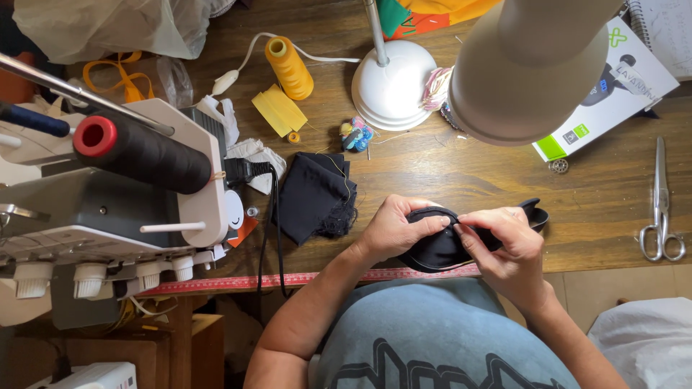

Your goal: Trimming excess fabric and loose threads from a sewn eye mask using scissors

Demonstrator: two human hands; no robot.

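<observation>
Both hands pinch a black cloth piece (440, 248) at the bench (447, 173) edge: left hand (400, 229) grips its top seam, right hand (504, 245) nips beside it. Around: sewing machine (108, 194), lamp (530, 68), folded black cloth (313, 194), scissors (661, 205), yellow thread spool (288, 67).

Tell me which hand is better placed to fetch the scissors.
Probably the right hand: the scissors lie on the table's right side, apart from it, with bare wood between. The left hand sits further off, gripping the black fabric piece, and could keep hold.
</observation>
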